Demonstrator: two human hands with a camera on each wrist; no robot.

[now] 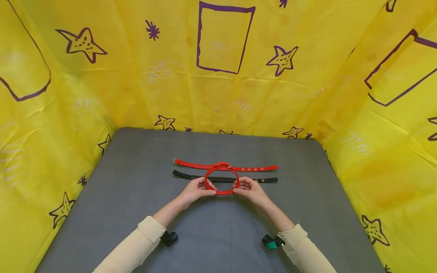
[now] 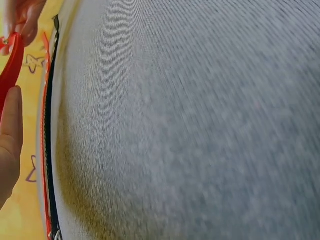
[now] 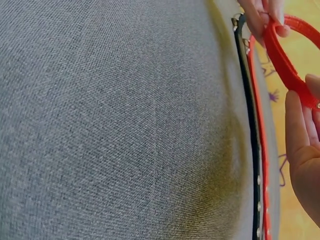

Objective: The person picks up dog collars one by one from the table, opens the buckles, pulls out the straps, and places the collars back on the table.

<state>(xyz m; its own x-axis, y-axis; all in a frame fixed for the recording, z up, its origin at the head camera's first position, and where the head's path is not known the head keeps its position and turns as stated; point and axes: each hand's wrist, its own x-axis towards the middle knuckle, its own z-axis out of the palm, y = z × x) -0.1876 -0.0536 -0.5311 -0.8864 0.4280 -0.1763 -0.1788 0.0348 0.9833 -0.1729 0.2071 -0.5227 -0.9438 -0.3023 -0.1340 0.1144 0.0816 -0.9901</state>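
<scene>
A red collar (image 1: pixel 224 192), bent into a ring with its buckle on the far side, is held between both hands above the table. My left hand (image 1: pixel 197 190) pinches its left side between thumb and fingers. On the opposite side my right hand (image 1: pixel 250 190) grips it the same way. In the right wrist view the ring-shaped red collar (image 3: pixel 284 62) appears close up, with both hands on it. Just beyond lie a flat red collar (image 1: pixel 198 166) and a black collar (image 1: pixel 184 175), side by side, both with metal rings and eyelets. The ring overlaps them in the head view.
A grey cloth-covered table (image 1: pixel 218 235) spreads under the hands. Yellow fabric walls (image 1: pixel 225 94) with purple drawings rise at the back and both sides. Black wrist straps show at the left cuff (image 1: pixel 168 239) and right cuff (image 1: pixel 273 241).
</scene>
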